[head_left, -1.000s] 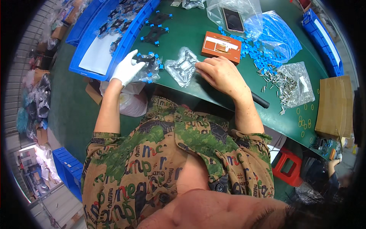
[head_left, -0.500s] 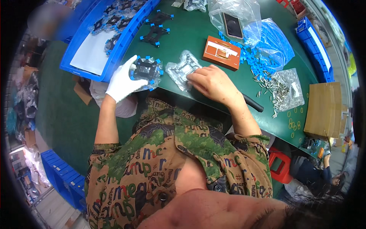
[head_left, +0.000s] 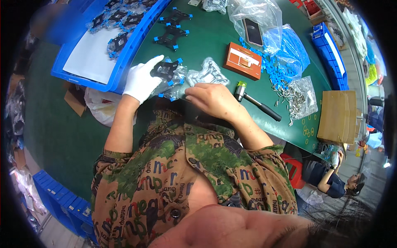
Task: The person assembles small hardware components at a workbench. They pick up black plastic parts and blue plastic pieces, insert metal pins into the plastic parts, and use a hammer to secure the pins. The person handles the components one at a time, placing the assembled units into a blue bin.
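My left hand [head_left: 142,82], in a white glove, grips the left edge of a black X-shaped bracket [head_left: 165,71] with blue end caps. The bracket is tilted above clear plastic wrapping [head_left: 178,76], where more blue caps show. My bare right hand [head_left: 213,100] is just right of it near the table edge, fingers loosely bent, nothing visible in them; its thumb is hidden. Behind the right hand lies a clear-bagged metallic part [head_left: 208,73]. A hammer [head_left: 260,105] with a black handle and yellow-green head end lies to its right.
Further back are two black brackets [head_left: 171,36] and a blue crate [head_left: 111,84] of wrapped brackets. On the right are an orange-brown box [head_left: 243,61], phone [head_left: 253,32], blue caps [head_left: 278,72], metal pins [head_left: 294,103] and a carton [head_left: 337,116]. Another person [head_left: 326,175] sits beyond.
My right hand has left the bagged part and moved left and nearer me, uncovering the hammer head. My left hand has closed on the bracket, which now tilts. The view has shifted slightly.
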Action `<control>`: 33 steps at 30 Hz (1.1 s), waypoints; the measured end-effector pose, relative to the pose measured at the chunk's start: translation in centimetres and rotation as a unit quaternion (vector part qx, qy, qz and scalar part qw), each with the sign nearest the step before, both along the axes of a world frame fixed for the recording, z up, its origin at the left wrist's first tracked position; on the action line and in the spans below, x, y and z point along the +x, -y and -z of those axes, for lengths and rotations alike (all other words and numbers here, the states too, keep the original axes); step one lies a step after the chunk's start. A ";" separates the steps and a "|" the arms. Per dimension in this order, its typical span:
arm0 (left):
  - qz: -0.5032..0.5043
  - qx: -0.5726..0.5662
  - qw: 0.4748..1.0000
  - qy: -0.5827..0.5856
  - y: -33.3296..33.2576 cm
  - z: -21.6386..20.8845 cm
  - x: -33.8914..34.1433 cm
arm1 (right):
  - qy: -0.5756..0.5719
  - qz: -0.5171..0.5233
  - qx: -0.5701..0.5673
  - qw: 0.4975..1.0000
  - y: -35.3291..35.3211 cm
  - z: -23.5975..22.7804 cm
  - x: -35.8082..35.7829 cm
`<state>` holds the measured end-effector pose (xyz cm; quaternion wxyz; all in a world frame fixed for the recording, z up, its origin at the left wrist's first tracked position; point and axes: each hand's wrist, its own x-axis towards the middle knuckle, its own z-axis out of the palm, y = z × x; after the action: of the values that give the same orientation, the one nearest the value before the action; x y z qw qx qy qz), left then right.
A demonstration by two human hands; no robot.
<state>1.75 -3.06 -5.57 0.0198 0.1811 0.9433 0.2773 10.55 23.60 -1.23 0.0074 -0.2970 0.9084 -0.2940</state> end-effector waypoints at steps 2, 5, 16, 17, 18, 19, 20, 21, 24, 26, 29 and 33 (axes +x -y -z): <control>-0.007 -0.011 1.000 0.004 -0.2 0.1 -0.2 | -0.006 0.031 0.023 0.999 0.7 1.1 0.0; -0.009 -0.018 1.000 0.013 -0.2 0.1 -0.4 | 0.008 0.070 0.118 0.990 1.8 2.0 0.5; 0.017 -0.030 0.993 0.110 -0.7 -1.6 -1.2 | -0.053 0.117 0.124 0.984 4.9 3.2 0.3; 0.022 -0.019 0.993 0.117 -0.6 -1.6 -1.2 | -0.052 0.115 0.125 0.984 5.1 3.2 0.4; 0.028 -0.023 0.992 0.119 -0.6 -1.8 -1.3 | -0.064 0.113 0.125 0.984 5.3 3.2 0.5; 0.033 -0.027 0.992 0.122 -0.6 -2.0 -1.3 | -0.076 0.111 0.126 0.983 5.5 3.3 0.6; 0.038 -0.030 0.991 0.125 -0.7 -2.2 -1.4 | -0.088 0.109 0.127 0.982 5.8 3.4 0.7; 0.043 -0.040 0.991 0.124 -0.7 -2.2 -1.5 | -0.094 0.117 0.125 0.981 6.0 3.6 0.8; 0.056 -0.054 0.989 0.126 -0.7 -2.1 -1.7 | -0.104 0.134 0.118 0.978 6.3 4.2 0.8; 0.067 -0.044 0.988 0.135 -0.7 -2.0 -2.0 | -0.101 0.140 0.112 0.979 6.3 4.4 0.8; 0.085 0.019 0.986 0.142 -0.2 -0.6 -2.3 | -0.110 0.142 0.100 0.979 6.1 4.7 1.1; 0.094 0.065 0.982 0.150 0.4 0.1 -2.3 | -0.123 0.145 0.081 0.978 5.9 4.7 1.5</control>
<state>-0.53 -3.42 -5.66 0.1754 0.2261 0.8885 0.3587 12.03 17.68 -5.91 -0.1235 -0.1942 0.9567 -0.1783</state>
